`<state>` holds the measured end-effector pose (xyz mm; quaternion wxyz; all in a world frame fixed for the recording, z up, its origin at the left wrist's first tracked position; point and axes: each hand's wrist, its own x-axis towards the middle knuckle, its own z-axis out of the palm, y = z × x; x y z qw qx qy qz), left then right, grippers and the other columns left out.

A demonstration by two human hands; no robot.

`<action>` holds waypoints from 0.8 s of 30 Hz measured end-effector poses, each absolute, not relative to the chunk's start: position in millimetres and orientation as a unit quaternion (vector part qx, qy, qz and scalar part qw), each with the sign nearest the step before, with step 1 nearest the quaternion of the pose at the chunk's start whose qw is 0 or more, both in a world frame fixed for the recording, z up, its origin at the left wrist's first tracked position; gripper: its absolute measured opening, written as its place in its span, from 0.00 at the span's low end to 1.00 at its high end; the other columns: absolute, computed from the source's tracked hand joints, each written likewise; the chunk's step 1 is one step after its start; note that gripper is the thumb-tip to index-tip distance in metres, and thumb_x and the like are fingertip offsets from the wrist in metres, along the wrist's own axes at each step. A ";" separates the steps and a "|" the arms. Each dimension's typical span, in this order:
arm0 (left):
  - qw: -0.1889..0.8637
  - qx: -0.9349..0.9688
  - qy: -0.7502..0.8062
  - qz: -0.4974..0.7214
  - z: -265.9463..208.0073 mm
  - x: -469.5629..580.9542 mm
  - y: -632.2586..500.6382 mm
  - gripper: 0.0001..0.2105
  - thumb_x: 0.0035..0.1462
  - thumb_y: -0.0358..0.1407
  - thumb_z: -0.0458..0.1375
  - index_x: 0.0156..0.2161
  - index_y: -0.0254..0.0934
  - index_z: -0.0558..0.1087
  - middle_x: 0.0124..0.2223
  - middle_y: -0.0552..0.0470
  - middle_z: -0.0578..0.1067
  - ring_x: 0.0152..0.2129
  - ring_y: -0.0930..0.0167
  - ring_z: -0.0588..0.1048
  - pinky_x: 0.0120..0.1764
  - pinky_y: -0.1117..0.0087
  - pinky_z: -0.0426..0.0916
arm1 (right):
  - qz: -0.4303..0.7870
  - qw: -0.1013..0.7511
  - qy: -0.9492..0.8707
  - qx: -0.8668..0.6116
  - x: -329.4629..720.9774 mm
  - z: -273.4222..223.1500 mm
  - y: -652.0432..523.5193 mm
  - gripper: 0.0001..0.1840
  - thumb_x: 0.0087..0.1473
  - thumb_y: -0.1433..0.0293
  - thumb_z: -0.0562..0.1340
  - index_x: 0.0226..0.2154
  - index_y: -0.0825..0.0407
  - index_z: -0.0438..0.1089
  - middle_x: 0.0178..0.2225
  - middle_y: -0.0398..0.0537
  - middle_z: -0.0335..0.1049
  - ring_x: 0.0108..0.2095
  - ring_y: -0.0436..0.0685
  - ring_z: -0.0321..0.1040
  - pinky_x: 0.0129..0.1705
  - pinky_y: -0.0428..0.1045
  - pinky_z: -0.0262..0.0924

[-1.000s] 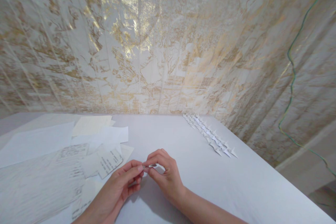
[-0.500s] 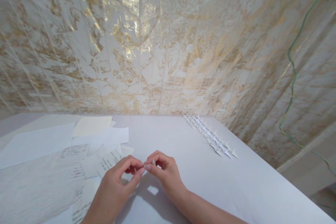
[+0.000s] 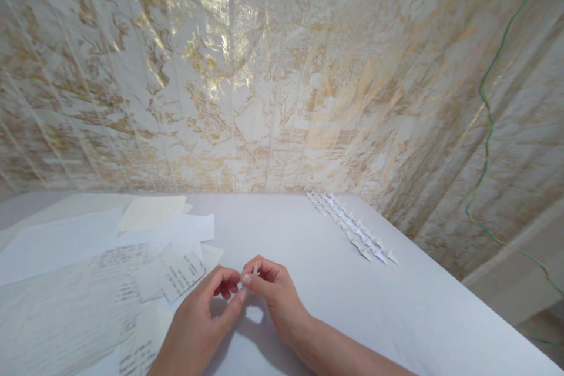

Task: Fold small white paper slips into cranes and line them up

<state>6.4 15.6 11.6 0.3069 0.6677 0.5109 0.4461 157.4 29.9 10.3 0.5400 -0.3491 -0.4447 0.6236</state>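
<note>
Near the table's front, my right hand (image 3: 275, 291) pinches a small folded piece of white paper (image 3: 255, 269) between thumb and fingers. One pointed tip of it sticks up above the thumb; most of the paper is hidden by the fingers. My left hand (image 3: 211, 305) meets it from the left, with its curled index finger and its thumb at the paper's near end. The left thumb sits a little below the index finger. Both hands are held just above the white table (image 3: 365, 317), their shadows falling beneath them.
Loose sheets of paper (image 3: 66, 305), some printed, and cut pieces (image 3: 176, 273) overlap on the left. Toward the back right stand rows of small folded paper cranes (image 3: 352, 229). A gold-patterned wall covering (image 3: 247, 100) rises behind the table. A green-yellow wire (image 3: 487, 147) hangs at right.
My left thumb has shifted slightly down and away from the index fingertip. The right hand keeps its pinch on the paper, whose tip now points more upright. The view has shifted slightly.
</note>
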 end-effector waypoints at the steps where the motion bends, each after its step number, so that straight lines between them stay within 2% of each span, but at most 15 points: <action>1: 0.340 0.661 0.507 0.435 10.7 7.3 15.4 0.09 0.56 0.46 0.60 0.30 0.45 0.75 0.29 0.55 0.75 0.31 0.64 0.73 0.38 0.67 0.64 | 0.629 0.540 -0.440 -0.346 156.9 9.7 29.8 0.19 0.38 0.55 0.76 0.23 0.51 0.73 0.23 0.42 0.68 0.27 0.52 0.60 0.35 0.49 0.54; 5: 0.460 0.591 0.482 0.455 7.5 7.7 17.7 0.15 0.54 0.51 0.61 0.27 0.42 0.74 0.26 0.57 0.73 0.28 0.66 0.71 0.35 0.69 0.63 | 0.626 0.534 -0.449 -0.348 156.6 4.9 31.2 0.19 0.42 0.54 0.75 0.25 0.51 0.75 0.24 0.43 0.68 0.27 0.52 0.59 0.36 0.50 0.56; 7: 0.477 0.560 0.486 0.472 5.9 5.4 20.9 0.17 0.52 0.52 0.63 0.25 0.41 0.72 0.23 0.58 0.69 0.25 0.69 0.68 0.31 0.71 0.61 | 0.603 0.540 -0.476 -0.344 158.9 2.7 33.0 0.19 0.46 0.53 0.73 0.35 0.50 0.78 0.27 0.43 0.68 0.27 0.52 0.60 0.35 0.50 0.57; 9: 0.479 0.543 0.501 0.474 4.4 2.2 24.8 0.18 0.52 0.53 0.62 0.24 0.41 0.71 0.22 0.59 0.67 0.24 0.70 0.66 0.29 0.71 0.60 | 0.551 0.555 -0.529 -0.331 162.9 2.2 34.6 0.20 0.52 0.55 0.70 0.45 0.47 0.76 0.30 0.42 0.69 0.30 0.53 0.62 0.36 0.49 0.59; 10: 0.480 0.535 0.508 0.475 3.8 0.7 26.7 0.18 0.52 0.53 0.62 0.24 0.41 0.70 0.22 0.58 0.68 0.24 0.70 0.66 0.29 0.71 0.60 | 0.513 0.558 -0.564 -0.327 165.1 2.7 35.1 0.19 0.54 0.58 0.68 0.47 0.46 0.74 0.31 0.43 0.69 0.31 0.53 0.64 0.38 0.50 0.60; 13: 0.481 0.518 0.520 0.478 3.0 -2.1 31.4 0.19 0.51 0.55 0.61 0.23 0.41 0.69 0.22 0.58 0.67 0.24 0.69 0.66 0.30 0.70 0.61 | 0.396 0.547 -0.665 -0.320 170.5 6.9 35.2 0.08 0.60 0.66 0.63 0.42 0.48 0.75 0.36 0.46 0.71 0.36 0.54 0.67 0.42 0.50 0.62; 15: 0.481 0.518 0.522 0.478 3.4 -2.5 32.8 0.20 0.50 0.55 0.61 0.22 0.41 0.68 0.22 0.58 0.66 0.23 0.69 0.66 0.30 0.70 0.61 | 0.360 0.534 -0.700 -0.310 171.8 10.0 34.6 0.06 0.60 0.69 0.62 0.36 0.49 0.76 0.38 0.47 0.71 0.38 0.54 0.68 0.41 0.49 0.63; 21: 0.476 0.547 0.515 0.457 7.0 -1.5 29.3 0.19 0.51 0.53 0.60 0.21 0.41 0.67 0.22 0.60 0.63 0.23 0.70 0.64 0.30 0.71 0.59 | 0.402 0.534 -0.669 -0.325 169.5 9.9 35.1 0.04 0.54 0.68 0.66 0.28 0.50 0.74 0.36 0.46 0.70 0.39 0.55 0.68 0.38 0.48 0.62; 24: 0.473 0.569 0.508 0.440 7.5 -1.4 26.5 0.18 0.53 0.52 0.60 0.22 0.41 0.68 0.22 0.60 0.64 0.24 0.69 0.65 0.31 0.71 0.59 | 0.452 0.532 -0.619 -0.361 168.0 5.2 36.6 0.08 0.53 0.66 0.68 0.26 0.51 0.72 0.31 0.44 0.70 0.33 0.53 0.66 0.36 0.49 0.59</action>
